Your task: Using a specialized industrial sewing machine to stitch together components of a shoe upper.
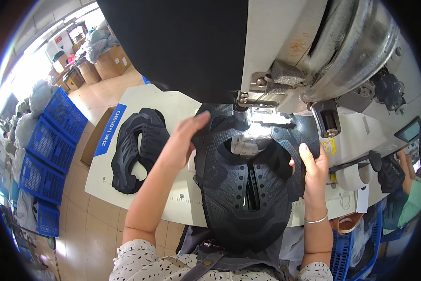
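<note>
A black shoe upper [248, 206] lies under the head of a sewing machine [266, 93], its toe toward me and its open heel end at the lit needle area. My right hand [315, 168] grips the right edge of this upper, thumb on top and fingers mostly hidden beneath. At the upper's left edge, my left hand [184, 140] is slightly blurred, with its fingers stretched out toward the machine; whether it touches the material is hard to tell. Another black shoe upper [140, 145] rests on the table to the left, beyond my left forearm.
The pale table [102, 182] carries a blue label strip on its left edge. Blue crates [41, 178] and bagged goods line the far left, with cardboard boxes [109, 63] behind. At right stand a white thread cone [353, 177], a blue basket [344, 253] and another person's arm [404, 171].
</note>
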Demonstrator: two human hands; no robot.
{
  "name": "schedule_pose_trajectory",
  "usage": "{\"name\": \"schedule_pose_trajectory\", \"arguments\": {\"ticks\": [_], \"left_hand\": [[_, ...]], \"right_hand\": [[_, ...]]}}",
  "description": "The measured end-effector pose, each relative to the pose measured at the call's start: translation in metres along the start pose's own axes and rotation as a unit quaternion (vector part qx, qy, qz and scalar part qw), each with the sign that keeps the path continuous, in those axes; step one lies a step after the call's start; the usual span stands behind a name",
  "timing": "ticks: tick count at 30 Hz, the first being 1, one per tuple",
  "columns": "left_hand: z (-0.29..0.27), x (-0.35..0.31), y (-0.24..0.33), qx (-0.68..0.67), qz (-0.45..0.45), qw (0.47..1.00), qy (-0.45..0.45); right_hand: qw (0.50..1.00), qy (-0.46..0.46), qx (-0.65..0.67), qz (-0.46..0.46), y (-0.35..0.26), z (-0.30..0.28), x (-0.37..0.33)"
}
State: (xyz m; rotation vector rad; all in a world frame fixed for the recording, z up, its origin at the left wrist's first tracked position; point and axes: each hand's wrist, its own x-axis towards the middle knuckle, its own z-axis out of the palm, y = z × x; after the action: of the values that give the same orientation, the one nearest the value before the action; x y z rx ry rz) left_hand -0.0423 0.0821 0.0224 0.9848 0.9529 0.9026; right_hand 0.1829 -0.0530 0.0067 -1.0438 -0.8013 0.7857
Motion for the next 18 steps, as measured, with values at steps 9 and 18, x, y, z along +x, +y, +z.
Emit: {"name": "schedule_pose_trajectory", "arguments": {"ticks": [9,18], "left_hand": [[-0.007,0.054,0.045,0.04,0.215,0.976,-0.008],[-0.25,0.004,0.002,0.248,0.061,0.936,0.242]], "right_hand": [[0.995,0.024,0.078,0.054,0.019,0.012,0.073],[0.975,-0.042,-0.216,-0.011,0.043,-0.051,-0.012]]}}
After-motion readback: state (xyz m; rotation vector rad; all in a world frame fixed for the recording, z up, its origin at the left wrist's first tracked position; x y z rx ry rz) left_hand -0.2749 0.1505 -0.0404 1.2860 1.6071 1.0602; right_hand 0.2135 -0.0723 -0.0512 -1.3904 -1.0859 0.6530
